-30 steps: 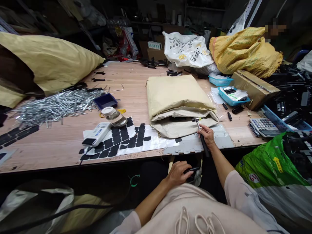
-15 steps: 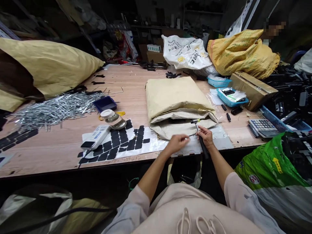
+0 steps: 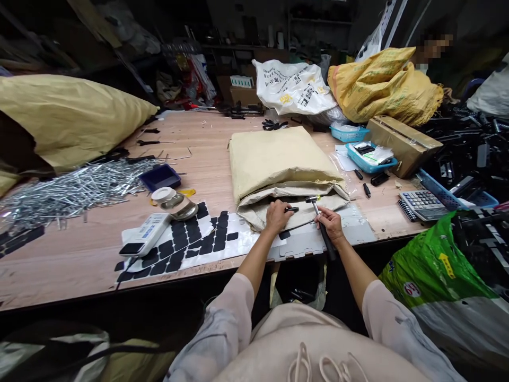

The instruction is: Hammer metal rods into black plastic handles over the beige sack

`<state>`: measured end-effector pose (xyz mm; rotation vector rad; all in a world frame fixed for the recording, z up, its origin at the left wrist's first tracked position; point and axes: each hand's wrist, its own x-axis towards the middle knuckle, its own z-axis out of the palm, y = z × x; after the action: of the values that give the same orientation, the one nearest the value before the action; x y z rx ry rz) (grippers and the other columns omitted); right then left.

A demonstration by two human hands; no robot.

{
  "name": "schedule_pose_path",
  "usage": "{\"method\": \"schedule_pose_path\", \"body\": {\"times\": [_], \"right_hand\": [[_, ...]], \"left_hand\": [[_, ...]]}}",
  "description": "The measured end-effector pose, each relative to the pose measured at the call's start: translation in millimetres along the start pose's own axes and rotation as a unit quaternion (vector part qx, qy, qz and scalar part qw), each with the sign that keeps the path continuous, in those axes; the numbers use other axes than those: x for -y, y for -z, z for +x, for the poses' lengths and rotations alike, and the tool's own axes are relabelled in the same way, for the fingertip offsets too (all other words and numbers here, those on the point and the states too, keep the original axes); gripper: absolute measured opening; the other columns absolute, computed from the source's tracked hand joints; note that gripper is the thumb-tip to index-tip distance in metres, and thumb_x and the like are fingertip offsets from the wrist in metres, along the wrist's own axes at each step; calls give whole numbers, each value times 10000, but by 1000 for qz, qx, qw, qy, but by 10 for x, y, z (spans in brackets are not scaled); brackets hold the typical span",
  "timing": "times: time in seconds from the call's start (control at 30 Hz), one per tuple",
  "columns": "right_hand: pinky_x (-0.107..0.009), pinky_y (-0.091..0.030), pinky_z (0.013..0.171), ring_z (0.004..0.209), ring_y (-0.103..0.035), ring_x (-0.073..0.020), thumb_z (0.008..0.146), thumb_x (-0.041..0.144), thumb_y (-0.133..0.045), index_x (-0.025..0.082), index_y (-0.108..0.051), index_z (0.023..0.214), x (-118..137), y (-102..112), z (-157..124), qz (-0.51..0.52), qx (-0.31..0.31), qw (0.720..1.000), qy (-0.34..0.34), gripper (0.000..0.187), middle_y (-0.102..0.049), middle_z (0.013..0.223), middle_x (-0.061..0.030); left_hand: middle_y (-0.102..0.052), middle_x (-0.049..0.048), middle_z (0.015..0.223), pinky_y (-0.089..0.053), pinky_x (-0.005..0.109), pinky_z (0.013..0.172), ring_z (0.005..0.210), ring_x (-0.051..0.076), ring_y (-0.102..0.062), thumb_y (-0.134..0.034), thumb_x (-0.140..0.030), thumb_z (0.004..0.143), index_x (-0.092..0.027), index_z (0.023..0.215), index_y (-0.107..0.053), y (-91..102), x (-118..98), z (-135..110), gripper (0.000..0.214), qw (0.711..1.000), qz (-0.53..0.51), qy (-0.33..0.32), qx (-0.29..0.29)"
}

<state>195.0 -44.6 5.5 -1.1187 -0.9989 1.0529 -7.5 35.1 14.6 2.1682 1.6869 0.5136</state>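
In my right hand (image 3: 330, 223) is a small hammer (image 3: 325, 236) with a black handle, its metal head up by the sack's opening and the handle slanting down toward the table edge. My left hand (image 3: 276, 216) is closed at the mouth of a folded tan paper sack (image 3: 278, 154), pinching a small black piece (image 3: 292, 209) that sticks out to the right. The piece is too small to name. The sack lies flat with its pale, crumpled opening facing me. Under my hands is a grey-white board (image 3: 350, 225) at the table's front edge.
A heap of metal rods (image 3: 79, 185), a dark blue tray (image 3: 159, 178), a lidded jar (image 3: 177, 204) and a white box-like device (image 3: 147, 233) are on the left. A calculator (image 3: 425, 204), blue baskets (image 3: 371, 165) and a green bag (image 3: 433, 260) stand right. Another person is at back right.
My left hand has moved forward to the sack's mouth and now holds a small black piece. The hammer stays in my right hand. The whole view has shifted slightly.
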Motion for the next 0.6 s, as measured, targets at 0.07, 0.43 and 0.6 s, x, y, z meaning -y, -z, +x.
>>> {"method": "schedule_pose_path", "body": {"times": [0.07,0.43,0.6], "right_hand": [[-275,-437,466,431,-527,-117,706,294,-683,137,-720,1154,-2,4,-4,-8,5,1000,2,477,-642,622,35],[-243,-436,426,473,-461,-87,675,303,-735,154,-736,1156,-87,-8,-31,-68,36,997,-25,504,-537,634,63],[-239,-440,424,484,-455,-91,676,305,-732,144,-739,1161,-15,-14,-4,-88,35,995,-19,511,-536,627,57]], "left_hand": [[-653,31,1005,-408,352,899,1037,238,-543,-700,-381,848,-312,1054,-747,-90,-49,-75,223,999,-35,5,3],[-685,9,996,-368,358,928,1040,223,-546,-749,-395,811,-282,954,-742,-190,-46,-97,182,994,-103,19,-19],[-688,1,1011,-355,360,934,1056,221,-543,-759,-380,801,-282,944,-746,-192,-57,-84,174,993,-114,18,-15]]}}
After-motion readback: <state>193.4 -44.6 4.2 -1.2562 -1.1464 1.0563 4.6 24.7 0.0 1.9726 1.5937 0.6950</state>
